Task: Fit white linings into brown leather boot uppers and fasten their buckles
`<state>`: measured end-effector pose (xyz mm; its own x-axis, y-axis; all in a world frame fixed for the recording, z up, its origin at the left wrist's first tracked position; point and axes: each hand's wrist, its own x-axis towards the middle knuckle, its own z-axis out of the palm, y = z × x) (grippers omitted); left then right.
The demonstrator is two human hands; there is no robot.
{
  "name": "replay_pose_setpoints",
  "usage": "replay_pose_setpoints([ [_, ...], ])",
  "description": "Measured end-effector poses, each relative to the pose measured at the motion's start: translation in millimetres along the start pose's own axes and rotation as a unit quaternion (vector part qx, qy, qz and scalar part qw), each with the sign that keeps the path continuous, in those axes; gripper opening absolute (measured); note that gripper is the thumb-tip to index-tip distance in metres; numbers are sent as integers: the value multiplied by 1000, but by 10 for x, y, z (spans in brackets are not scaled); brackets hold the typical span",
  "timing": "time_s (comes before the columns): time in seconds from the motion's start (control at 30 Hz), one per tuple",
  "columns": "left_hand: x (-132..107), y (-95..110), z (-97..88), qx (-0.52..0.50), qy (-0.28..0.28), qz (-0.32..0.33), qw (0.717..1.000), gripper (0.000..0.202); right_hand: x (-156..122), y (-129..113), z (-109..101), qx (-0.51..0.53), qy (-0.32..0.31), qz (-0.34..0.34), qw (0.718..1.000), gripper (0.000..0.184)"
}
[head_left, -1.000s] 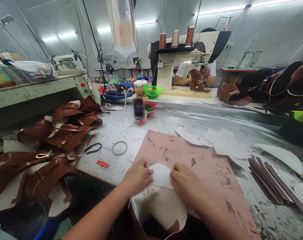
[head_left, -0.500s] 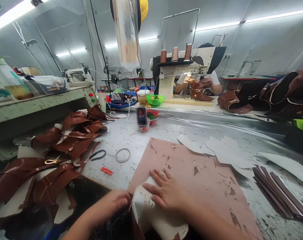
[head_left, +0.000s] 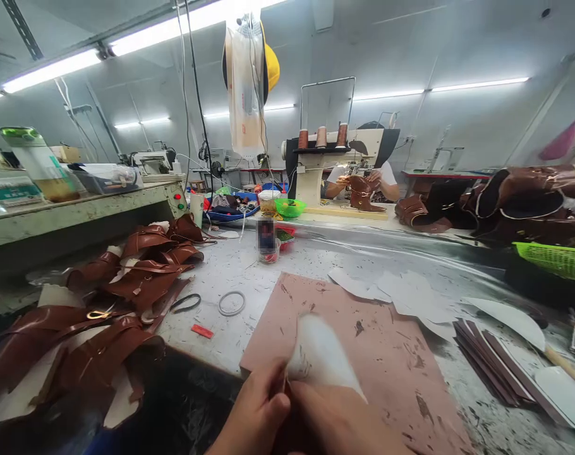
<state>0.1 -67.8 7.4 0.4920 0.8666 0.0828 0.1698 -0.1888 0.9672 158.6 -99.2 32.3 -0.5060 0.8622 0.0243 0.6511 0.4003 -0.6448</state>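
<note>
**Two hands at a pale piece over a pink cutting board**

The pale piece (head_left: 324,354), rounded at its far end and marked with dark strokes near its left edge, extends over the near part of the pink cutting board (head_left: 382,360), close to the wearer. Its outline is slightly blurred. The left hand (head_left: 261,401) grips the near left edge of the piece between thumb and fingers. The right hand (head_left: 332,414) lies across the near end, just beside the left; its fingertips are hidden, so whether it grasps or merely presses cannot be told.

The board rests on a scuffed worktable (head_left: 311,259). Left of the board lie a red strip (head_left: 202,331), a grey ring (head_left: 232,292) and a black loop (head_left: 187,309), well apart from the hands; farther left is a heap of brown leather pieces (head_left: 145,278) with pale linings. White sheets (head_left: 415,297) overlap the board's far right edge, and a fanned stack of dark strips (head_left: 491,366) lies to its right.

Beyond the table stands a sewing machine (head_left: 309,189) topped by three thread cones (head_left: 321,137). Behind it, a co-worker in a white sleeve (head_left: 388,175) has both hands at a brown boot (head_left: 362,194).
</note>
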Motion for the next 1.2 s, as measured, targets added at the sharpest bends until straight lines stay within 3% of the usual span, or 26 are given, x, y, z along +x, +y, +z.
replay_pose_setpoints([
  [0.1, -36, 196, -4, 9, -36, 72, 997, 89, -120, -92, -218, 1, 26, 13, 1000, 14],
  [0.17, -92, 195, -78, 52, -30, 92, 994, 90, -228, -59, -309, 36, 103, 16, 994, 16],
  [0.3, -148, 91, -250, 54, -54, -4, 997, 93, -416, 134, -372, 96, 276, 13, 956, 25],
  [0.43, -55, 90, -139, -113, -152, -57, 980, 89, -371, 215, -412, -16, 335, -48, 941, 26],
  [0.5, 0, 82, 3, -221, -180, -64, 956, 72, -303, 212, -445, -93, 408, -87, 904, 26],
  [0.53, 21, 68, 70, -273, -170, -73, 944, 63, -285, 220, -458, -123, 469, -96, 869, 28],
  [0.6, 46, 27, 168, -361, -103, -105, 921, 49, -302, 278, -463, -137, 588, -90, 792, 25],
  [0.63, 54, 6, 194, -396, -63, -123, 908, 43, -334, 327, -450, -119, 607, -80, 782, 19],
  [0.67, 60, -12, 207, -424, -27, -138, 895, 37, -373, 383, -423, -89, 591, -66, 799, 12],
  [0.7, 67, -27, 209, -445, -3, -147, 883, 33, -414, 440, -383, -53, 540, -48, 839, 9],
  [0.77, 84, -45, 196, -460, 10, -148, 875, 30, -467, 528, -272, 23, 375, -2, 927, 22],
  [0.83, 108, -49, 178, -451, 1, -135, 883, 36, -466, 561, -145, 93, 242, 58, 964, 35],
  [0.9, 130, -33, 157, -412, 0, -110, 904, 49, -426, 550, -47, 138, 182, 106, 968, 34],
  [0.97, 149, 11, 128, -318, 21, -76, 945, 61, -390, 535, -10, 151, 154, 133, 967, 31],
  [1.03, 168, 68, 99, -126, 70, -68, 987, 64, -390, 552, -34, 135, 126, 159, 970, 33],
  [1.07, 181, 92, 92, 0, 95, -74, 993, 65, -406, 576, -59, 121, 113, 176, 970, 34],
  [1.13, 217, 107, 103, 240, 111, -91, 960, 64, -458, 653, -110, 87, 84, 209, 970, 37],
  [1.2, 262, 69, 149, 372, 70, -89, 921, 66, -523, 754, -136, 52, 49, 233, 970, 40],
])
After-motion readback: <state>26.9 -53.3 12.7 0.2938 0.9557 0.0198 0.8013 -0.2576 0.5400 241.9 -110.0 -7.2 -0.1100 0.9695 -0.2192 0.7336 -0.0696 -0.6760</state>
